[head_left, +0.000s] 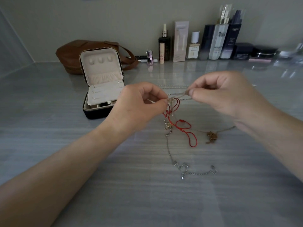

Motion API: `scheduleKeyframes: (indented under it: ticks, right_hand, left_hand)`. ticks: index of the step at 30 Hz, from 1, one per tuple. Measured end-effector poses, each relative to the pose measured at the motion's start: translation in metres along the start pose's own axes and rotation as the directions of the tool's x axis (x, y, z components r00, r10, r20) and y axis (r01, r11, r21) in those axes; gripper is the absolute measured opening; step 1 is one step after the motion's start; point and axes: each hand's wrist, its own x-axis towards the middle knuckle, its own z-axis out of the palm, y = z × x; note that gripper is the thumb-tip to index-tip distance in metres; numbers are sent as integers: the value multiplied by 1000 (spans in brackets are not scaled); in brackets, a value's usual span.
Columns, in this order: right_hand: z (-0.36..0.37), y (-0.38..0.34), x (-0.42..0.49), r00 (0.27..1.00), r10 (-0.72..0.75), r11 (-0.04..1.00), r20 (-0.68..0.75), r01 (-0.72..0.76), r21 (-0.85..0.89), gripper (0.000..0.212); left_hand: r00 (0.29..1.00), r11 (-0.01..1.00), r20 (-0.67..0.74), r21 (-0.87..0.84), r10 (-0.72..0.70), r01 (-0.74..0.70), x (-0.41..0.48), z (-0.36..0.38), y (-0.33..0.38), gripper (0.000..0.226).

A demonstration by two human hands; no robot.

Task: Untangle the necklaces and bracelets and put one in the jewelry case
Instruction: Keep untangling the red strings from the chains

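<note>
Left hand (pixel 139 106), right hand (pixel 219 94), each pinching tangled chains (pixel 177 95) stretched between them, jewelry case (pixel 94 113) left.

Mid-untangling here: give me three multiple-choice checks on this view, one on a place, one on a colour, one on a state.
1. Where is the jewelry case?
A. Left of the left hand, in front of the brown bag
B. On top of that bag
C. Right of both hands

2. What colour is the cord trailing from the tangle?
A. Blue
B. Red
C. Green

3. How is the tangle held?
A. Both hands lie flat on it
B. Only the left hand touches it
C. The left hand and the right hand each pinch it

Answers:
1 A: the case stands open beside the left hand, with the bag behind it.
2 B: the looped cord is plainly red.
3 C: thumb and fingers of each hand close on the strands.
</note>
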Motion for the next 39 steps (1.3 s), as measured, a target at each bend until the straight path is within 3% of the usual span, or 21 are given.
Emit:
scheduleKeyframes:
  ticks: [3, 7, 11, 17, 27, 34, 39]
  right_hand:
    - [-4, 0, 2, 983, 166, 951, 73, -179, 251, 7]
    - [-3, -2, 1, 936, 282, 711, 210, -351, 610, 19]
    - [0, -1, 0, 908, 307, 572, 284, -415, 707, 6]
    - [0, 3, 4, 901, 303, 602, 311, -434, 670, 17]
    - [-2, 0, -2, 891, 237, 903, 388, -350, 251, 21]
    - [-4, -4, -4, 878, 106, 877, 467, -304, 373, 43]
    - [-4, -4, -5, 887, 106, 873, 449, -299, 386, 42]
  left_hand:
    - [999, 999, 0, -10, -35, 35, 1, 0, -1, 19]
    - [999, 999, 18, 4, -44, 44, 0, 2, 1, 18]
    - [997, 998, 42, 24, -61, 60, -2, 4, 4, 16]
    - [996, 997, 42, 17, -78, 77, -2, 3, 3, 17]
    - [998, 998, -6, -9, -64, 64, 0, -1, 3, 21]
    - [992, 999, 111, -2, -52, 52, -5, 1, 5, 27]
    - [988, 996, 131, -33, -76, 81, -5, 3, 6, 27]
